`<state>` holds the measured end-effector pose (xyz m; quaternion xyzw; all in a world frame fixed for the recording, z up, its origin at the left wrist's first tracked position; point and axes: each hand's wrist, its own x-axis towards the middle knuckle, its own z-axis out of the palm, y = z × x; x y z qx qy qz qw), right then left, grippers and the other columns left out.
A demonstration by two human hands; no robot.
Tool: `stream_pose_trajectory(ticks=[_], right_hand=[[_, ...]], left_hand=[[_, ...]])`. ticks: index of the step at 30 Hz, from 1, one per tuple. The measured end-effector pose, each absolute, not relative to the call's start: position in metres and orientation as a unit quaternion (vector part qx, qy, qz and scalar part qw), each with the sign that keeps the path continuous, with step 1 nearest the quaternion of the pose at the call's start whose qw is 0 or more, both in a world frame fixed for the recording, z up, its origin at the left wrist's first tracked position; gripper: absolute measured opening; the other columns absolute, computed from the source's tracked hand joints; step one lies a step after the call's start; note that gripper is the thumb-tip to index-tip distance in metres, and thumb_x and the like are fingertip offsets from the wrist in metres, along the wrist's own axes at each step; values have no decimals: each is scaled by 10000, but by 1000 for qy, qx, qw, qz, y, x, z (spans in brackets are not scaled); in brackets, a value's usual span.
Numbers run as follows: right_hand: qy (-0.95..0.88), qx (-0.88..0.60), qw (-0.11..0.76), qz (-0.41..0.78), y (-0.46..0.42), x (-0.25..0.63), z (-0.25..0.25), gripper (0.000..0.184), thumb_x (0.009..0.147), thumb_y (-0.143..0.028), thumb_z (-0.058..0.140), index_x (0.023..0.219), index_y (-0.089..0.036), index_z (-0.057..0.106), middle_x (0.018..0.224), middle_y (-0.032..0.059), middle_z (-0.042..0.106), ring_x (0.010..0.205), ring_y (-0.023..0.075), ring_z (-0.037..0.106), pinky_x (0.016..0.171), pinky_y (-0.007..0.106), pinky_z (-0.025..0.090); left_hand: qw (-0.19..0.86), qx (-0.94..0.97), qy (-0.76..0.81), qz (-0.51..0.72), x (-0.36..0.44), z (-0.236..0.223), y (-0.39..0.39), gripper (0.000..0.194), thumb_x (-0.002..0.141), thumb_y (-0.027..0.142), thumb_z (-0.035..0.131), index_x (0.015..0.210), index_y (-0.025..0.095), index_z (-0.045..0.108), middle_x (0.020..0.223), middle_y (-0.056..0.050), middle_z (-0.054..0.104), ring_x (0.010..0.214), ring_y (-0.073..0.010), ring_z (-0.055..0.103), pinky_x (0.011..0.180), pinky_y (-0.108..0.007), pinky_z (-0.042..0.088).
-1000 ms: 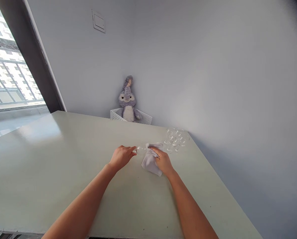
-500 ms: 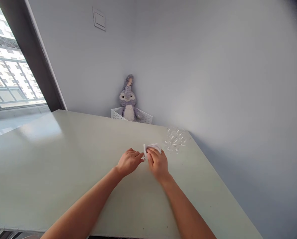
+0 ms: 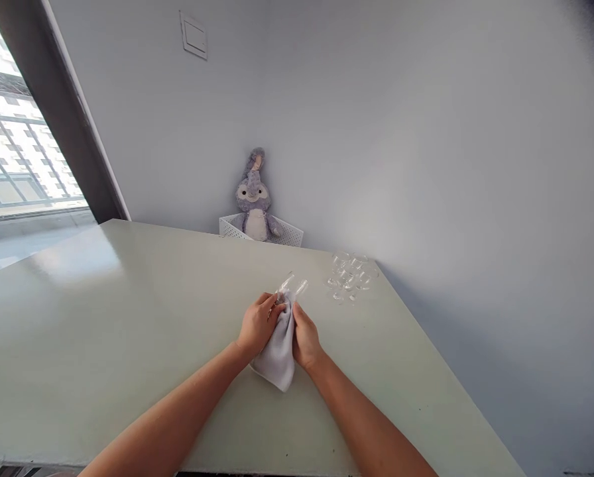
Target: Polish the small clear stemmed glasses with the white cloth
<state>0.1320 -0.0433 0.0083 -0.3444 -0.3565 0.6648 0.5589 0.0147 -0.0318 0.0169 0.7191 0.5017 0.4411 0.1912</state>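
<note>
Above the middle of the table (image 3: pixel 142 318), my two hands meet around a clear drinking glass (image 3: pixel 301 287) and a white cloth (image 3: pixel 278 356). My left hand (image 3: pixel 260 324) is closed on the glass from the left, its fingers at the glass's lower part. On the other side, my right hand (image 3: pixel 305 336) is closed along the cloth's right edge, thumb pointing up. Cloth is bunched against the glass, and its loose end hangs down between my wrists. The glass tilts away from me; its lower part is hidden by fingers and cloth.
Several clear glasses (image 3: pixel 347 275) stand clustered near the table's far right corner, close to the wall (image 3: pixel 451 165). Beyond the back edge, a purple plush rabbit (image 3: pixel 255 205) sits in a white perforated basket (image 3: pixel 292 235). A window (image 3: pixel 23 146) lies at the left.
The cloth has unfolded from a bundle under my right hand and now hangs downward between both hands. The glass has come into clearer view above them. My right hand has turned and shifted slightly left.
</note>
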Motion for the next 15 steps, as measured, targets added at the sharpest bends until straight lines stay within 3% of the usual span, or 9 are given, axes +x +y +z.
stream_pose_trajectory(ticks=[4, 7, 9, 11, 13, 15], right_hand=[[-416, -343, 572, 618, -54, 124, 10, 395, 803, -477, 502, 1100, -223, 557, 1073, 42, 598, 1078, 179, 494, 887, 310, 418], [-426, -340, 562, 622, -52, 130, 12, 375, 789, -493, 515, 1043, -223, 574, 1014, 43, 613, 983, 181, 544, 826, 310, 447], [-423, -332, 541, 647, -49, 135, 15, 361, 768, -505, 541, 955, -201, 595, 874, 42, 635, 826, 176, 587, 739, 307, 474], [-420, -314, 480, 703, -48, 141, 18, 379, 748, -522, 559, 858, -162, 604, 724, 39, 622, 660, 164, 587, 662, 318, 486], [-421, -283, 401, 762, -48, 146, 21, 415, 730, -536, 573, 819, -132, 600, 642, 36, 596, 565, 156, 566, 623, 343, 488], [-429, -269, 359, 784, -48, 149, 24, 445, 722, -541, 580, 843, -114, 595, 636, 37, 585, 550, 158, 560, 619, 367, 488]], left_hand=[[187, 685, 506, 490, 26, 14, -36, 284, 854, 282, 386, 1062, 263, 577, 1280, -60, 413, 1106, -230, 423, 901, -388, 350], [204, 703, 497, 465, 27, 15, -37, 279, 850, 288, 394, 1038, 271, 600, 1371, -29, 340, 1247, -266, 277, 998, -465, 234], [323, 692, 461, 451, 22, 19, -36, 327, 861, 362, 361, 1066, 250, 591, 1306, -60, 429, 1169, -271, 398, 935, -447, 333], [495, 633, 407, 434, 15, 24, -34, 435, 858, 445, 339, 1209, 231, 481, 1211, -104, 514, 944, -243, 564, 757, -389, 454], [633, 561, 340, 410, 7, 30, -32, 576, 814, 475, 437, 1311, 204, 326, 1160, -146, 547, 800, -219, 609, 627, -330, 475], [690, 523, 295, 404, 1, 34, -30, 684, 733, 429, 591, 1296, 168, 304, 1121, -173, 570, 828, -234, 611, 621, -305, 473]])
